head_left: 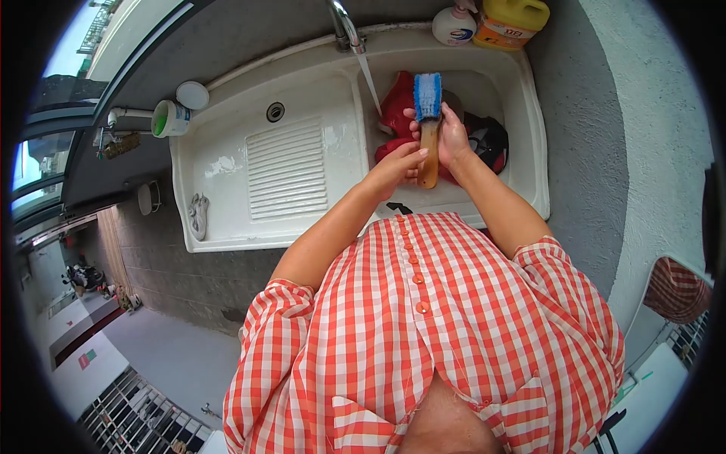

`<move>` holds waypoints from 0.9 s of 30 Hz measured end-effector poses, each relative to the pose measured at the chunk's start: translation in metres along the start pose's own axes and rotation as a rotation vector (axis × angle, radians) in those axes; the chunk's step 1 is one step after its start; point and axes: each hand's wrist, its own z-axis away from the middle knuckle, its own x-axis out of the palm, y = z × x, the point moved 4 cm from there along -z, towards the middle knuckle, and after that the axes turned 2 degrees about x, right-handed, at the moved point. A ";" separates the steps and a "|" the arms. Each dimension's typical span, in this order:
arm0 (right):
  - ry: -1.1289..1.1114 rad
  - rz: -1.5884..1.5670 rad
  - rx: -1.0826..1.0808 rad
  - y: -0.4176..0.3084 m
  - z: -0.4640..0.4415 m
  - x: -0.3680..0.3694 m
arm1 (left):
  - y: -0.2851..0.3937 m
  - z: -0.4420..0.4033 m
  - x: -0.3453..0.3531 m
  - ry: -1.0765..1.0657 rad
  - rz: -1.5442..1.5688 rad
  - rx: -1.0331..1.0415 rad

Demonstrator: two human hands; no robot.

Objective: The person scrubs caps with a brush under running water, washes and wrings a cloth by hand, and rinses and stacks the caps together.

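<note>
A scrub brush with blue and white bristles (428,97) and a wooden handle is held over the right basin of a white sink (535,151), bristles facing up. My right hand (454,138) is closed around the brush from the right, near where the bristles meet the handle. From the left, my left hand (395,168) touches the wooden handle with its fingers. Beneath the hands lie red cloth items (398,106) and a black and red item (490,142). Water runs from the metal faucet (346,30) beside the red cloth.
The sink's left side has a ribbed washboard (286,170) and a drain (275,112). A grey cloth (198,216) lies at its lower left corner. A white tub (171,119) stands at the left edge. A pump bottle (454,27) and yellow jug (511,23) stand behind the basin.
</note>
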 end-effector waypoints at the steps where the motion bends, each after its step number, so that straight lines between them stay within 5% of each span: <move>1: -0.016 0.000 -0.002 -0.002 -0.004 0.008 | -0.002 0.002 0.000 0.008 -0.009 0.011; 9: -0.235 0.137 0.305 0.037 -0.002 0.041 | -0.024 0.031 -0.030 0.256 -0.065 0.221; 13: -0.200 0.792 0.479 0.069 0.031 0.030 | -0.039 0.041 -0.058 0.507 0.085 0.321; 17: -0.144 0.702 0.413 0.082 0.049 0.016 | -0.057 0.045 -0.065 0.538 -0.115 0.324; 19: -0.119 0.752 0.367 0.075 0.053 0.002 | -0.056 0.037 -0.067 0.454 -0.303 0.532; 20: -0.091 0.800 0.234 0.067 0.057 -0.002 | -0.055 0.048 -0.074 0.520 -0.775 0.502; 21: -0.055 0.846 0.105 0.061 0.064 -0.004 | -0.059 0.059 -0.083 0.498 -0.773 0.495; 23: 0.055 0.858 -0.025 0.053 0.086 -0.008 | -0.068 0.084 -0.093 0.497 -1.336 0.672; 27: 0.193 0.561 -0.038 0.034 0.143 -0.027 | -0.097 0.087 -0.112 0.272 -1.692 0.464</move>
